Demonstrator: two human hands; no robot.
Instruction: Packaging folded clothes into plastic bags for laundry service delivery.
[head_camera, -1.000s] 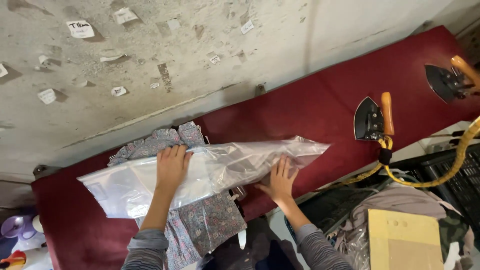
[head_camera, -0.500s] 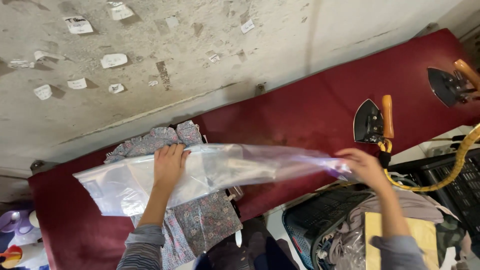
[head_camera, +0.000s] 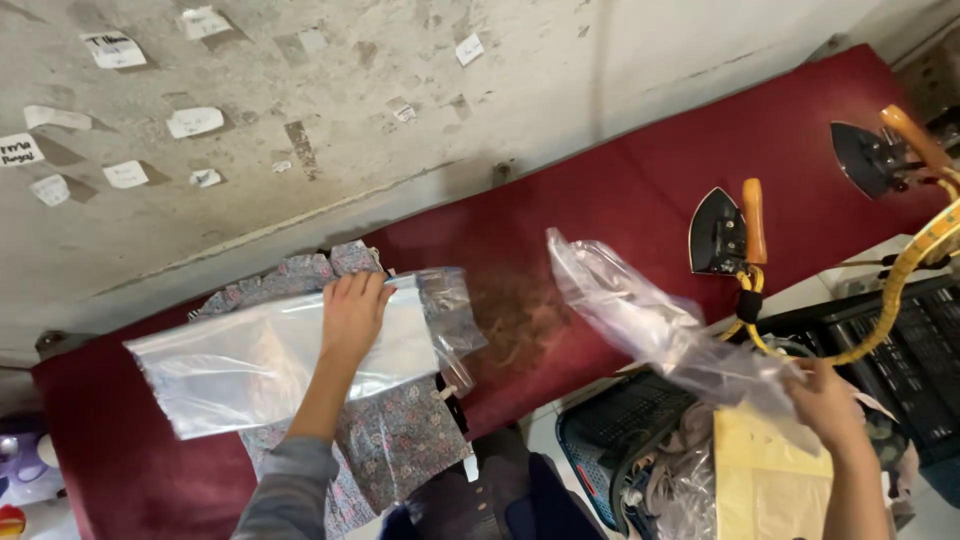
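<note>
Left hand (head_camera: 352, 312) fingers together, flat on bagged garment (head_camera: 270, 358) — long axis along the red table (head_camera: 600, 220)'s front edge — right hand (head_camera: 826, 402) clamped on loose bag (head_camera: 650, 325).

A red cloth-covered tabletop (head_camera: 620, 210) carries a flowered garment (head_camera: 400, 450) with a clear bag (head_camera: 250, 360) on it, and two irons (head_camera: 725, 230).
</note>
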